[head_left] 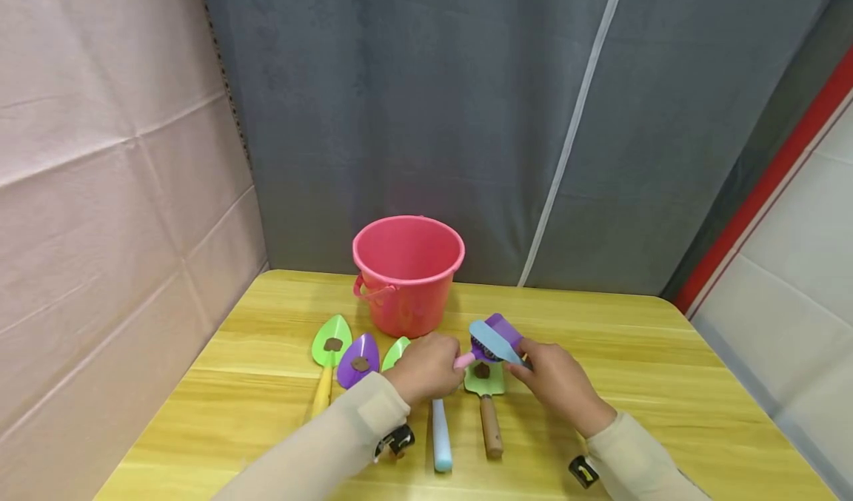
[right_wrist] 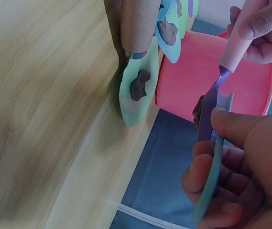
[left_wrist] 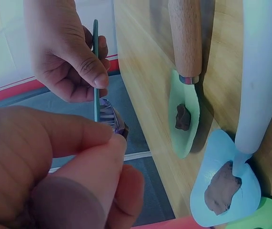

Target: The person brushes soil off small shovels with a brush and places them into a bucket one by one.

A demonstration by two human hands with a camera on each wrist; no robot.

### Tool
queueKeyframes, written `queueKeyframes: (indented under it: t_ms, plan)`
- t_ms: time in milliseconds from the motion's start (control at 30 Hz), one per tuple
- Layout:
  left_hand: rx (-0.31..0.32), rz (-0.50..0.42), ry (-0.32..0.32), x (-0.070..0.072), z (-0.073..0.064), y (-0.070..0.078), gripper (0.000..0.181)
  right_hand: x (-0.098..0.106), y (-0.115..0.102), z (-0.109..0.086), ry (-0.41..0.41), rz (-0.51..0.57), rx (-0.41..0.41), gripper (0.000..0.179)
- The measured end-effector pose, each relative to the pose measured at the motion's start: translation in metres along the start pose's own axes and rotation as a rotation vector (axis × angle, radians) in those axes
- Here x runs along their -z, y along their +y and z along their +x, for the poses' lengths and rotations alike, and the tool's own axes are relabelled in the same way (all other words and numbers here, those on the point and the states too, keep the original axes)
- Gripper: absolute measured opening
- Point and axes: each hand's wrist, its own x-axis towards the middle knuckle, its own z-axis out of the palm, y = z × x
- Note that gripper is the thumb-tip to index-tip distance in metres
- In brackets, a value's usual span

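My left hand (head_left: 426, 368) grips the pink handle of a purple toy shovel (head_left: 504, 328), held up over the table. A dark brown lump (right_wrist: 198, 112) clings to its blade in the right wrist view. My right hand (head_left: 560, 382) holds a light blue brush (head_left: 493, 340) by its flat handle. The brush's pale bristles (left_wrist: 107, 110) lie right at the purple blade. Below the hands rest a pale green shovel (head_left: 485, 382) with a wooden handle and a blue shovel (left_wrist: 200, 205) with a pale handle, each bearing a brown lump.
A pink bucket (head_left: 408, 294) with a side handle stands behind the tools. On the left lie a green spade (head_left: 323, 353) with a yellow handle, a purple spade (head_left: 346, 371) and another green one (head_left: 393, 353), partly covered by my left hand. A grey curtain (head_left: 426, 116) hangs behind the table.
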Motion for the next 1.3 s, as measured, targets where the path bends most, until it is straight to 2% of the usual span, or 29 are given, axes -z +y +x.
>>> queueKeyframes:
  t_ms: [233, 433, 533, 700, 933, 1133, 1300]
  plan:
    - [-0.021, 0.017, 0.017, 0.0, -0.002, -0.004, 0.018, 0.0, 0.014, 0.0, -0.007, -0.02, -0.047, 0.014]
    - [-0.023, 0.025, 0.012, -0.003, -0.004, -0.008, 0.018, 0.002, 0.026, -0.001, -0.011, 0.023, -0.074, 0.013]
    - [-0.021, 0.017, 0.011, -0.003, -0.004, -0.008, 0.017, 0.003, 0.024, 0.001, 0.0, 0.038, -0.075, 0.012]
    - [-0.014, 0.005, 0.013, -0.002, -0.003, -0.009, 0.017, 0.003, 0.009, 0.001, 0.013, 0.046, -0.045, 0.013]
    - [-0.001, -0.02, -0.002, 0.003, -0.003, -0.006, 0.016, 0.0, -0.012, -0.002, -0.036, 0.069, 0.031, 0.017]
    - [-0.011, -0.016, 0.004, 0.002, -0.005, -0.003, 0.017, -0.003, -0.009, -0.003, -0.044, 0.029, 0.007, 0.017]
    - [-0.013, 0.003, 0.011, 0.0, -0.005, -0.001, 0.017, -0.003, -0.004, -0.003, -0.03, 0.016, 0.017, 0.016]
